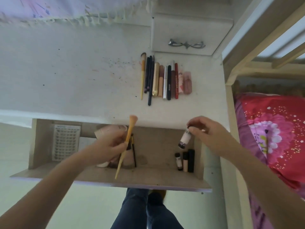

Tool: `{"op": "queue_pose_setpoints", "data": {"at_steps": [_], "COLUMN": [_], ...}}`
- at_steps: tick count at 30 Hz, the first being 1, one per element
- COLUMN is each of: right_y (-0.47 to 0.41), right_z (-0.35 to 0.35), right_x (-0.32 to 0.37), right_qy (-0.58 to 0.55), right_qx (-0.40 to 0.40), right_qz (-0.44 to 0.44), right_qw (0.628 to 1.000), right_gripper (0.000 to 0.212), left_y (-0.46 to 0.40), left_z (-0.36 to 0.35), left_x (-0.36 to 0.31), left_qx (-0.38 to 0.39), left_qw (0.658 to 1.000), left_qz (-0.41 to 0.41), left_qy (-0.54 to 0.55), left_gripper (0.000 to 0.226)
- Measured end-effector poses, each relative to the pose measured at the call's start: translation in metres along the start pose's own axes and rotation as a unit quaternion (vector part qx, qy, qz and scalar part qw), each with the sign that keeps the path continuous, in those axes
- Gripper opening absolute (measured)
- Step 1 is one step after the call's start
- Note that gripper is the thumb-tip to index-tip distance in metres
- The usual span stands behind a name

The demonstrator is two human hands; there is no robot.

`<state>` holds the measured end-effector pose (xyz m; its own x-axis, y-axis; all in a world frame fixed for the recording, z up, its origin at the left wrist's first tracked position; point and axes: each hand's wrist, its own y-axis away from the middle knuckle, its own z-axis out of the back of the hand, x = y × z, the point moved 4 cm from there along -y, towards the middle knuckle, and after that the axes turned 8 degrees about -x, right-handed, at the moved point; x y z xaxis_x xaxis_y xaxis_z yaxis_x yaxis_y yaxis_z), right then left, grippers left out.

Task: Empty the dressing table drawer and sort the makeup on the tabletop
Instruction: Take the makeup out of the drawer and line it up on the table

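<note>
Gripping a yellow-handled makeup brush (126,142) partway along its handle, the left hand (109,149) had its fingers curled round it over the open drawer (158,177), the pink bristles pointing up toward the tabletop (74,71) and the thin end slanting down toward the drawer's front edge. The right hand (206,129) pinched the dark cap of a small white bottle (184,138) between thumb and fingertips, so that the bottle hung tilted above the right part of the drawer. Below it, on the drawer floor, three small containers (184,160) lay side by side: a short dark-capped one, a pale tube and a black tube. Under the left hand lay some pale items and a thin dark pencil (134,152), partly hidden. A white sheet with rows of small dots (66,142) lay at the drawer's left end. On the tabletop, well apart from both hands, a row of sorted makeup (165,80) lay parallel: a brush, dark pencils, a gold tube, and pink, silver, black and red tubes. Behind the row stood a small closed drawer with a silver handle (186,44). A bed with a pink flowered cover (272,138) stood to the right.
</note>
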<state>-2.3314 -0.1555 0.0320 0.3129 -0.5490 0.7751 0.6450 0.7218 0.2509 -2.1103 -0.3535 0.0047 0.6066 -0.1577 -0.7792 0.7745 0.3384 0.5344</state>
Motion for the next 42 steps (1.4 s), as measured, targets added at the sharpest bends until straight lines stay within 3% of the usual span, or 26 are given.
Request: {"op": "queue_pose_setpoints", "data": {"at_steps": [2, 4, 8, 12, 14, 17, 20, 23, 26, 28, 31, 37, 42], "right_y": [-0.031, -0.070, -0.140, -0.168, -0.167, -0.155, -0.112, -0.036, 0.026, 0.036, 0.033, 0.026, 0.034], "right_z": [0.035, 0.057, 0.061, 0.049, 0.044, 0.041, 0.039, -0.003, -0.065, -0.094, -0.108, -0.124, -0.122], "right_x": [0.016, 0.022, 0.020, 0.011, 0.006, 0.004, 0.020, 0.026, -0.014, -0.059, -0.102, -0.110, -0.114], "right_qy": [-0.031, -0.005, 0.112, 0.192, 0.184, 0.151, 0.123, 0.098, 0.229, 0.346, 0.388, 0.389, 0.359], "right_qx": [-0.072, -0.111, -0.104, -0.119, -0.145, -0.190, -0.258, -0.180, -0.057, 0.062, 0.157, 0.163, 0.131], "right_qz": [0.001, -0.010, -0.042, -0.033, -0.036, -0.045, 0.051, 0.186, 0.241, 0.136, 0.008, -0.005, 0.000], "right_qw": [0.997, 0.994, 0.987, 0.974, 0.971, 0.969, 0.957, 0.961, 0.942, 0.926, 0.908, 0.907, 0.924], "right_gripper": [0.017, 0.010, 0.021, 0.023, 0.022, 0.023, 0.017, 0.019, 0.022, 0.028, 0.039, 0.033, 0.026], "left_y": [-0.013, -0.046, -0.129, -0.169, -0.173, -0.162, -0.127, -0.060, -0.014, -0.011, -0.026, -0.070, -0.077], "left_z": [0.040, 0.070, 0.088, 0.081, 0.078, 0.075, 0.065, 0.037, -0.015, -0.048, -0.071, -0.083, -0.091], "left_x": [-0.034, -0.062, -0.086, -0.093, -0.094, -0.091, -0.076, -0.040, 0.022, 0.062, 0.090, 0.081, 0.082], "left_qx": [-0.058, -0.120, -0.149, -0.178, -0.190, -0.208, -0.250, -0.299, -0.307, -0.278, -0.240, -0.214, -0.171], "left_qw": [0.997, 0.987, 0.966, 0.954, 0.951, 0.954, 0.952, 0.945, 0.948, 0.956, 0.953, 0.928, 0.898], "left_qz": [-0.045, -0.063, 0.003, 0.024, 0.008, 0.004, -0.034, -0.110, -0.049, 0.034, 0.121, 0.142, 0.161], "left_qy": [-0.006, -0.081, -0.211, -0.240, -0.242, -0.217, -0.172, -0.072, -0.068, -0.090, -0.140, -0.270, -0.372], "left_gripper": [0.008, 0.010, 0.018, 0.027, 0.033, 0.024, 0.019, 0.018, 0.019, 0.015, 0.018, 0.025, 0.017]}}
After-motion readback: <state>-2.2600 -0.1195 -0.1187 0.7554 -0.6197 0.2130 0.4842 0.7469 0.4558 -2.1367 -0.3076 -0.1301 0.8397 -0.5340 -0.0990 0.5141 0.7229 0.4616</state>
